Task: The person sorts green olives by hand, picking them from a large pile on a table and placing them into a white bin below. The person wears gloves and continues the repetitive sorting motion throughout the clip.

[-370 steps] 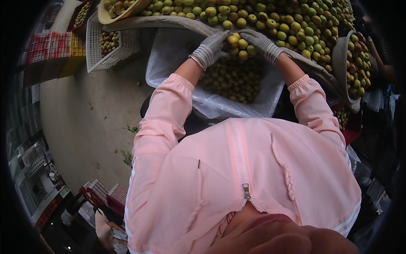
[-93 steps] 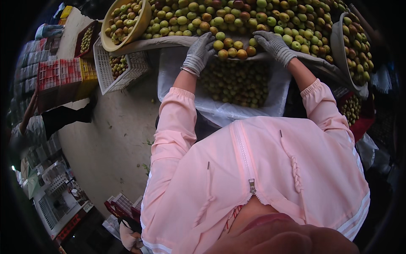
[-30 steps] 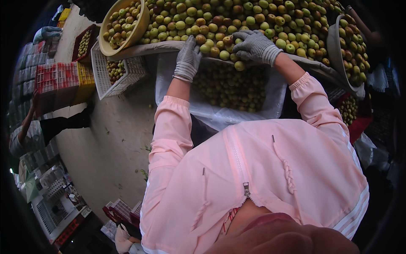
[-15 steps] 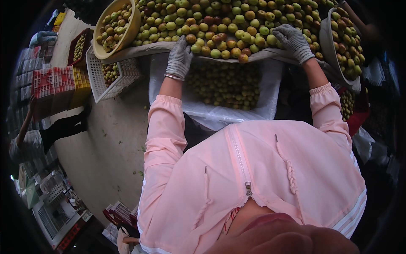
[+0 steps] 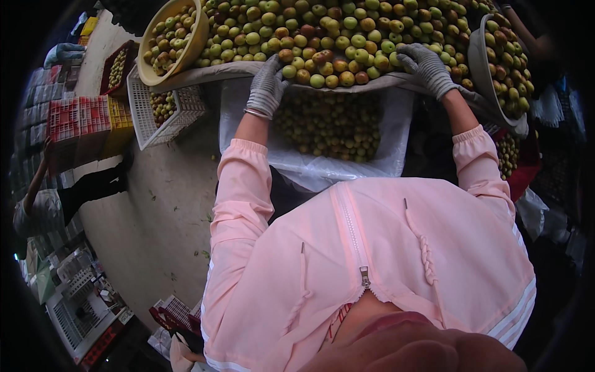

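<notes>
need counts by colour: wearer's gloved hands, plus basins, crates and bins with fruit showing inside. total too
Grey-striped gloved hands: 2 (left hand, right hand)
Yellow basin: 1
Grey basin: 1
White crate: 1
Red: 2 (upper-left crate, right-side container)
Bin with clear plastic liner: 1
Total: 8

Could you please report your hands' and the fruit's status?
Left hand and right hand, gloved, flanking loose fruit. Cloth rim between fruit and plastic-lined container below. Neither hand visibly blocked.
</notes>
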Tool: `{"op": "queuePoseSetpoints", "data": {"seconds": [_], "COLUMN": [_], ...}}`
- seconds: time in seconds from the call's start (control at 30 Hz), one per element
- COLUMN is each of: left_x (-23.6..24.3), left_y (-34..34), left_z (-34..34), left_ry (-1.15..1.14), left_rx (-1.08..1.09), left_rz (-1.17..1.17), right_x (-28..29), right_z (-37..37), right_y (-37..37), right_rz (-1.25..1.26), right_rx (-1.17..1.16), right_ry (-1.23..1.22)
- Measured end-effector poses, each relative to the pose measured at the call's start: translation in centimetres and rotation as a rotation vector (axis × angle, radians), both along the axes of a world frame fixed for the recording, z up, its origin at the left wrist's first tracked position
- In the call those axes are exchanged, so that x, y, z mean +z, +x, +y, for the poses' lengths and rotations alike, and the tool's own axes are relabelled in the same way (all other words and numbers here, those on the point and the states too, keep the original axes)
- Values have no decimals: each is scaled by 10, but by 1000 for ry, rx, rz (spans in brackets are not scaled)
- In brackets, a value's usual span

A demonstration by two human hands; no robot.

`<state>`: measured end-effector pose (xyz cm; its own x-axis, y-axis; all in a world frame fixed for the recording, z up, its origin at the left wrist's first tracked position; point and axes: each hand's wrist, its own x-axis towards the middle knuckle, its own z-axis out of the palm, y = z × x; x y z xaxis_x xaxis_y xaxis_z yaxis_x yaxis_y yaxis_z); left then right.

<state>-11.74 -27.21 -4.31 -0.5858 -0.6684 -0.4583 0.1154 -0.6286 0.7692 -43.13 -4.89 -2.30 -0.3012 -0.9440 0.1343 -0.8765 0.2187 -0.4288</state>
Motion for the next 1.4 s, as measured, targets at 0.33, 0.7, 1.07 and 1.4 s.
{"op": "queuePoseSetpoints", "data": {"seconds": [0.33, 0.7, 1.07, 1.4], "left_x": [-45, -66, -23, -2], "left_y": [6, 7, 3, -7], "left_z": [-17, -21, 7, 21], "left_ry": [-381, -377, -63, 145], "left_rx": [-178, -183, -242, -227], "left_rz": [21, 56, 30, -18], "right_x": [21, 5, -6, -6], "right_z": [-23, -40, -46, -53], "right_y": [66, 70, 58, 60], "right_rz": [200, -85, -480, -955], "right_rx": [17, -48, -82, -64], "right_ry": [105, 185, 185, 282]}}
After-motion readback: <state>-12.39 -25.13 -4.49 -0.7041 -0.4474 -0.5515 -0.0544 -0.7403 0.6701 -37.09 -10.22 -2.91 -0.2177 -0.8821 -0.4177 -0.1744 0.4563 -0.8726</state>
